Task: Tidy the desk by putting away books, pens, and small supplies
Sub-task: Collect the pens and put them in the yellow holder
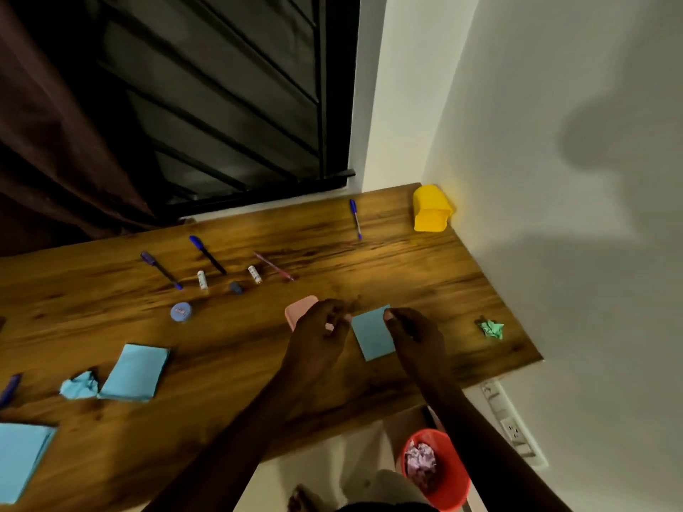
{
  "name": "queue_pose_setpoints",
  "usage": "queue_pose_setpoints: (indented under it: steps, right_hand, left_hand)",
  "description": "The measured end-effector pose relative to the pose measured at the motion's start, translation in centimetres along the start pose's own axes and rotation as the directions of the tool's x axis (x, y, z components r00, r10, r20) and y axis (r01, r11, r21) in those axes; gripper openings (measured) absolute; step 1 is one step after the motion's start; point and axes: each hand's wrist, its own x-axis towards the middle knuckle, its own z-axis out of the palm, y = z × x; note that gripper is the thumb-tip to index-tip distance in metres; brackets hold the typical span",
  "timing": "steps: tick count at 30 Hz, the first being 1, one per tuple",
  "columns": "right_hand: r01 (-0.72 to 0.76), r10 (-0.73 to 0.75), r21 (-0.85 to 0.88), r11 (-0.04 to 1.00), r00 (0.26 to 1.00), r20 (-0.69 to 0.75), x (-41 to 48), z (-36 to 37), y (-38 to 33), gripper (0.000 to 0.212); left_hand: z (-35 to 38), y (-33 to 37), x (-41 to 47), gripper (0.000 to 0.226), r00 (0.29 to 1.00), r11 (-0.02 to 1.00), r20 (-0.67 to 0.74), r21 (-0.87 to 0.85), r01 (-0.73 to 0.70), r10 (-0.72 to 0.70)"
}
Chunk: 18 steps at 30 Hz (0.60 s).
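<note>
1. Lying at the far left edge, half cut off: a pen [10, 389]. Probably risking being overlooked, or rolling off the desk [332, 393] if nudged.
2. Sitting at lower left and left of centre: a blue paper stack [22, 460], a crumpled blue ball [79, 386] and a blue pad [135, 372]. Likely fanning apart if scooped up in haste.
3. Lying scattered at middle left: two dark pens [161, 270], two white tubes [202, 279], a round blue tin [180, 311], a small eraser [235, 287] and a pink pen [274, 266]. Being round, probably rolling away if brushed by a passing forearm.
4. Hovering at centre over the pink pad [301, 308]: the left hand [318, 327], fingers curled. Cannot tell whether pinching anything.
5. Lying flat just right of centre, between both hands: the blue sheet [373, 334]. Touching its upper right corner with the thumb: the right hand [410, 330]. Cannot tell whether actually gripping. Possibly creasing or sliding instead of lifting, being thin and flat on wood.
6. Waiting at upper right: a blue pen [355, 218] and a yellow cup [431, 208] in the wall corner. Perhaps tipping if loaded carelessly.
7. Sitting near the right edge: a green paper ball [491, 328]. Standing below at lower right: a red bin [452, 485]. Possibly missing it if tossing.
</note>
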Motion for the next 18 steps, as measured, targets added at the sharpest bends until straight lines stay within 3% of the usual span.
queue_pose_setpoints:
  steps: [9,18]
  right_hand:
    - [-0.042,0.056,0.094,0.995,0.987,-0.148,8.7,-3.1,-0.7,0.038]
    - [-0.017,0.025,0.053,0.998,0.986,-0.163,20.0,-6.1,1.0,0.049]
  left_hand:
    - [4.1,2.1,8.3,0.037,0.995,0.998,0.099,-0.06,-0.021,0.027]
    - [10.8,6.0,18.8,0.049,0.991,1.0,0.134,-0.005,-0.011,0.011]
